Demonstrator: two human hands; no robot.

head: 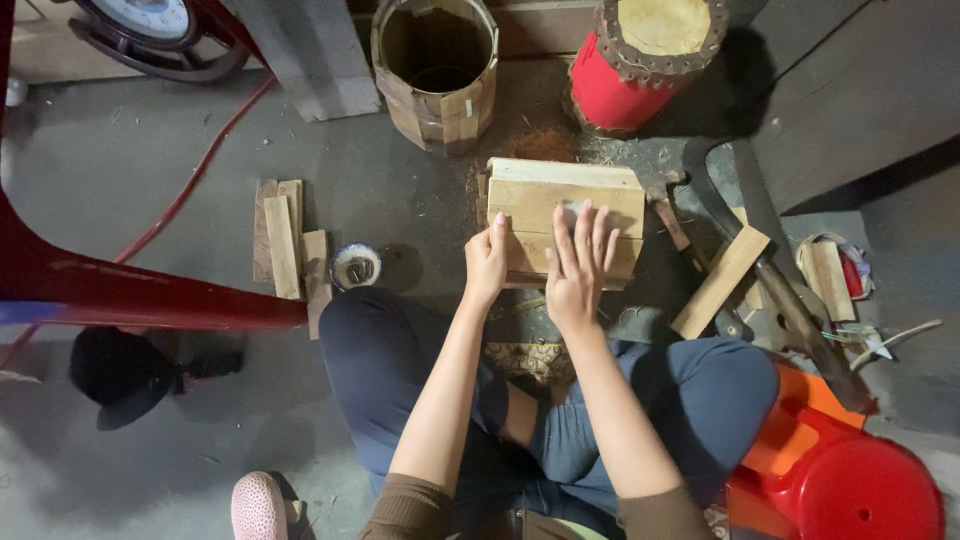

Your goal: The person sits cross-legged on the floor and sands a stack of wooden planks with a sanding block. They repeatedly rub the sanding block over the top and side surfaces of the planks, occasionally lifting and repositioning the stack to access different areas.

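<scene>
A stack of pale wooden boards (560, 200) lies on the floor in front of my knees. My left hand (486, 262) grips the stack's left end, thumb on top. My right hand (578, 265) lies flat on the top board with fingers spread, pressing a small grey pad (570, 210) against the wood. The pad is mostly hidden under my fingertips.
A wooden-stave barrel (436, 70) and a red drum (645, 60) stand beyond the boards. Loose wood slats (282, 245) and a small round tin (355, 266) lie to the left. A long blade (760, 240), a wood strip (720, 282) and a red plastic stool (835, 480) are on the right.
</scene>
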